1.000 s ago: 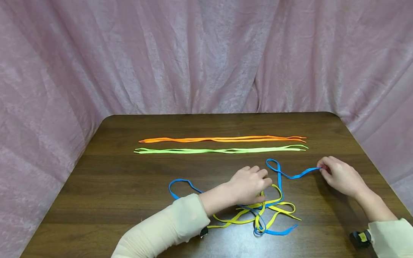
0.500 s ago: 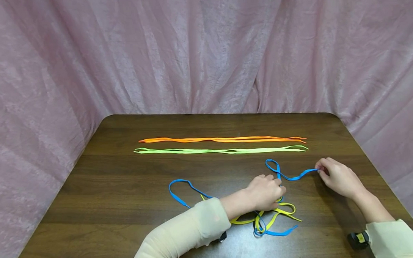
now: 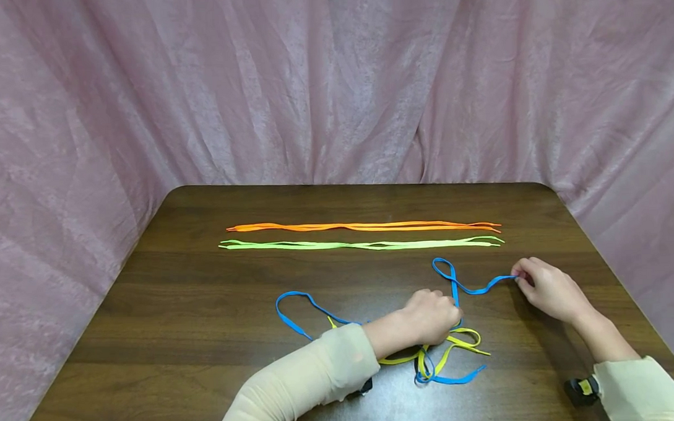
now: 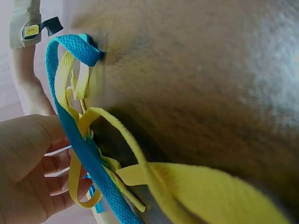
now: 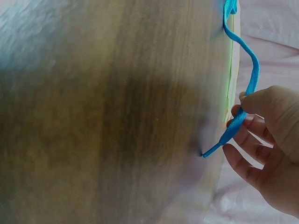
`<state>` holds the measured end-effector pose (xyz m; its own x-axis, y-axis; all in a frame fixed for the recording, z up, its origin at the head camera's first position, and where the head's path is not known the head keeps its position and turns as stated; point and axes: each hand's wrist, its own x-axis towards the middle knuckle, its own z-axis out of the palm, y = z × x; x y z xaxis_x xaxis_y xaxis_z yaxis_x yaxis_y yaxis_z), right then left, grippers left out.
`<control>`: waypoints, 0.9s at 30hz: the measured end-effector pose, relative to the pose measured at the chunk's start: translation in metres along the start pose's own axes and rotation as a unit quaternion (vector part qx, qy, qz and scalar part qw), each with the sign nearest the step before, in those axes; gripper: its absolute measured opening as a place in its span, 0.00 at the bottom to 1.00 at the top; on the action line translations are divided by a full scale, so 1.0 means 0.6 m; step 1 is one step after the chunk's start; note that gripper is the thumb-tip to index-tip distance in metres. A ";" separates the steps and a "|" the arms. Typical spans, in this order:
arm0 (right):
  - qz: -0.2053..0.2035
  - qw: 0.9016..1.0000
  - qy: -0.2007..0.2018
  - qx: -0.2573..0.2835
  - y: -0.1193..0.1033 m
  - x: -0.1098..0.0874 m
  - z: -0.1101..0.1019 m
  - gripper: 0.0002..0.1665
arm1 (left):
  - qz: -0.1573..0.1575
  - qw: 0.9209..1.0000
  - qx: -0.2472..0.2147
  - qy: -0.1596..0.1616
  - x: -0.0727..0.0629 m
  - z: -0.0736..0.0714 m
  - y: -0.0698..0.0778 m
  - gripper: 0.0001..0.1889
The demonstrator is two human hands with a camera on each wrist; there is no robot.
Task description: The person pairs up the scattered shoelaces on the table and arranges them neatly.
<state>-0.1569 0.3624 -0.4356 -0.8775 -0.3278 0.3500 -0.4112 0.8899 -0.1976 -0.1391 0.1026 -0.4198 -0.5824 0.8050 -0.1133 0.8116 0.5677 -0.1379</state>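
Blue and yellow shoelaces lie tangled on the brown table. My left hand [image 3: 432, 315] is over the tangle with its fingers curled down. In the left wrist view, a blue shoelace [image 4: 79, 135] and loops of yellow shoelace [image 4: 133, 135] cross in front of this hand and hide its fingertips. I cannot tell which strand it grips. Off to the right, my right hand [image 3: 548, 290] pinches a blue shoelace [image 5: 252, 77] close to its end between thumb and forefinger. The tip [image 5: 212, 149] sticks out below the fingers. From there the strand runs slackly left, through a small loop, toward the left hand.
Farther back lie orange shoelaces [image 3: 365, 226] and, just in front of them, lime green shoelaces [image 3: 338, 244], both stretched straight side to side. A blue loop [image 3: 295, 294] extends left of the tangle. Pink curtains [image 3: 321, 87] hang behind the table [image 3: 151, 316].
My left hand has shifted right across the tangle, its fingers more curled, and now covers the crossing strands. The right hand has drifted slightly left, still pinching the blue shoelace.
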 end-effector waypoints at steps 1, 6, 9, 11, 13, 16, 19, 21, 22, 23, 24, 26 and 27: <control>0.000 1.000 0.000 0.000 0.000 0.000 0.000 0.14 | -0.002 1.000 -0.001 0.000 0.000 0.000 0.000 0.10; -0.003 1.000 0.002 -0.002 0.001 -0.002 0.002 0.14 | -0.004 1.000 -0.007 0.004 -0.002 -0.002 -0.002 0.15; -0.006 1.000 0.003 -0.002 0.002 -0.003 0.003 0.14 | -0.002 1.000 -0.010 0.013 -0.005 -0.006 -0.007 0.15; -0.007 1.000 0.003 -0.002 0.002 -0.004 0.004 0.14 | -0.001 1.000 -0.013 0.023 -0.007 -0.010 -0.012 0.13; -0.008 1.000 0.003 -0.001 0.001 -0.004 0.005 0.14 | 0.002 0.999 -0.015 0.031 -0.010 -0.013 -0.017 0.11; -0.007 1.000 0.001 0.000 0.001 -0.005 0.006 0.14 | 0.007 0.999 -0.018 0.047 -0.016 -0.018 -0.022 0.08; -0.006 1.000 0.002 0.000 0.001 -0.006 0.007 0.14 | 0.012 0.998 -0.021 0.063 -0.025 -0.022 -0.027 0.06; -0.006 1.000 0.003 0.000 0.001 -0.007 0.007 0.14 | 0.015 0.997 -0.027 0.074 -0.032 -0.024 -0.030 0.06; -0.005 1.000 0.003 -0.001 0.002 -0.007 0.007 0.14 | 0.017 0.996 -0.028 0.081 -0.036 -0.025 -0.031 0.06; -0.004 1.000 0.004 -0.001 0.002 -0.007 0.007 0.14 | 0.019 0.995 -0.029 0.088 -0.040 -0.026 -0.033 0.06; -0.002 1.000 0.002 -0.001 0.002 -0.007 0.006 0.14 | 0.022 0.995 -0.031 0.095 -0.045 -0.027 -0.034 0.06; 0.003 1.000 -0.001 0.000 0.003 -0.007 0.005 0.14 | 0.027 0.993 -0.031 0.109 -0.055 -0.029 -0.038 0.06; 0.007 1.000 -0.004 0.000 0.003 -0.008 0.004 0.14 | 0.030 0.992 -0.031 0.116 -0.060 -0.030 -0.041 0.06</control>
<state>-0.1542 0.3647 -0.4397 -0.8850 -0.3184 0.3397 -0.3994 0.8942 -0.2024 -0.1374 0.0630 -0.3948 -0.5121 0.8518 0.1104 0.8502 0.5209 -0.0757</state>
